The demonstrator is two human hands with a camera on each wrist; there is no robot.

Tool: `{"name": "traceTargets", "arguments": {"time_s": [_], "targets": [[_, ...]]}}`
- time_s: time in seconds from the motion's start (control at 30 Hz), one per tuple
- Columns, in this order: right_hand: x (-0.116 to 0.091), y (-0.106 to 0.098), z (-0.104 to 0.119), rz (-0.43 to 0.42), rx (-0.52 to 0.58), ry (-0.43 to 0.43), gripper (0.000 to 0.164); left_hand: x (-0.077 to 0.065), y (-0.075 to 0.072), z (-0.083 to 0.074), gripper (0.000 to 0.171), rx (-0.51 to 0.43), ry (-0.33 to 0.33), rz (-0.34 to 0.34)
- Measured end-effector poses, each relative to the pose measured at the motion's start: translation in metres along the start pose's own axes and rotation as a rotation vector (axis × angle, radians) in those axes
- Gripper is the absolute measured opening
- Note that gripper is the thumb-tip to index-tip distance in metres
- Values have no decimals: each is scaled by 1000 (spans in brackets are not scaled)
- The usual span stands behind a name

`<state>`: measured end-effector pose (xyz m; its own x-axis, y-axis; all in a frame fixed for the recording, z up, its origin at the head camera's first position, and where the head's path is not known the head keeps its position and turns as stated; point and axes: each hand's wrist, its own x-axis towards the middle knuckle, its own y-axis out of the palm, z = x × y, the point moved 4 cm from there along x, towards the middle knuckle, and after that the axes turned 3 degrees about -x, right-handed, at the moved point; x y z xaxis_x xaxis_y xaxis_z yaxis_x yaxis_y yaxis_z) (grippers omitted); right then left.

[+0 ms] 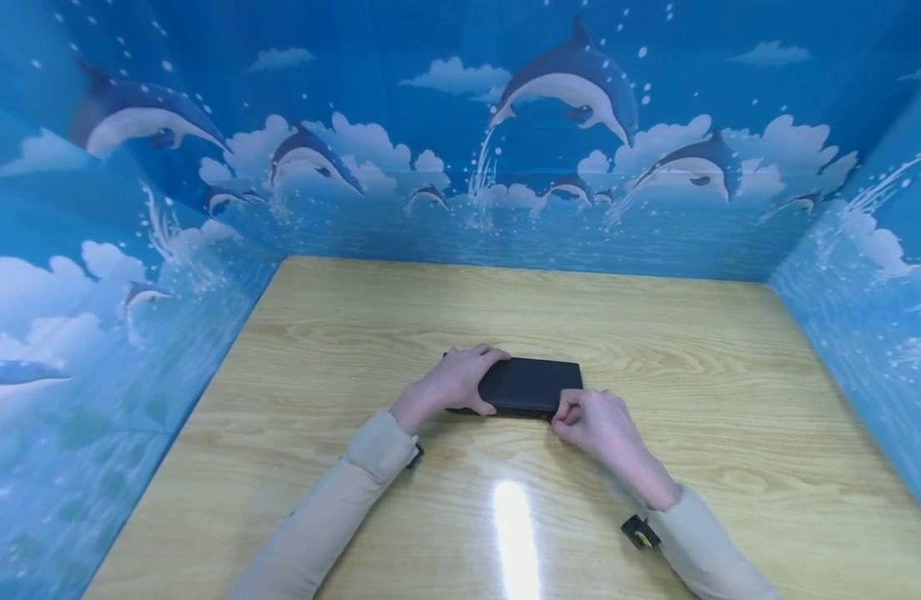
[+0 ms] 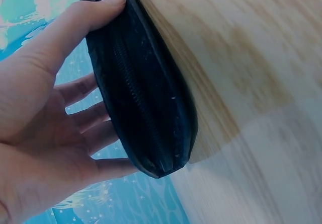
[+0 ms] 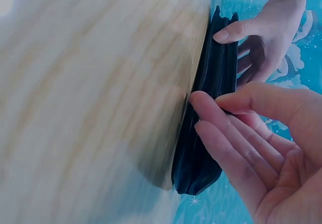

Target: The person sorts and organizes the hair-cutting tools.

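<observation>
A black zip wallet (image 1: 533, 383) lies flat on the wooden table. My left hand (image 1: 457, 380) grips its left end, thumb on the near edge and fingers round the far side. In the left wrist view a closed stretch of zipper (image 2: 135, 90) runs along the wallet's narrow side. At the near right part of that side, my right hand (image 1: 597, 422) pinches with thumb and forefinger at the zipper line. The zipper pull is hidden between those fingertips. The right wrist view shows the other fingers of my right hand (image 3: 261, 153) loosely bent beside the wallet (image 3: 196, 168).
Wood-grain tabletop (image 1: 693, 350) surrounds the wallet, with a bright light reflection in front. Blue dolphin-print sheets (image 1: 400, 225) stand along the back, left and right edges of the table. A dark strap device (image 1: 640, 532) sits at the right wrist.
</observation>
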<state>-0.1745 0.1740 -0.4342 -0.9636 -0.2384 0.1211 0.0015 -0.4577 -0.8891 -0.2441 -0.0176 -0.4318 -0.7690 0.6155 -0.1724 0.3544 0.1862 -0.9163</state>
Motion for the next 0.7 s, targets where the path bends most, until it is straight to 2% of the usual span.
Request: {"name": "traceTargets", "arguments": {"time_s": [0.27, 0.5, 0.7], "targets": [[-6, -7, -11, 10, -4, 19, 20, 0, 1, 0, 88, 4, 3, 11], [-9, -15, -24, -25, -25, 20, 19, 1, 1, 0, 88, 7, 8, 9], [-9, -17, -29, 6, -12, 25, 14, 0, 1, -1, 88, 12, -1, 11]]}}
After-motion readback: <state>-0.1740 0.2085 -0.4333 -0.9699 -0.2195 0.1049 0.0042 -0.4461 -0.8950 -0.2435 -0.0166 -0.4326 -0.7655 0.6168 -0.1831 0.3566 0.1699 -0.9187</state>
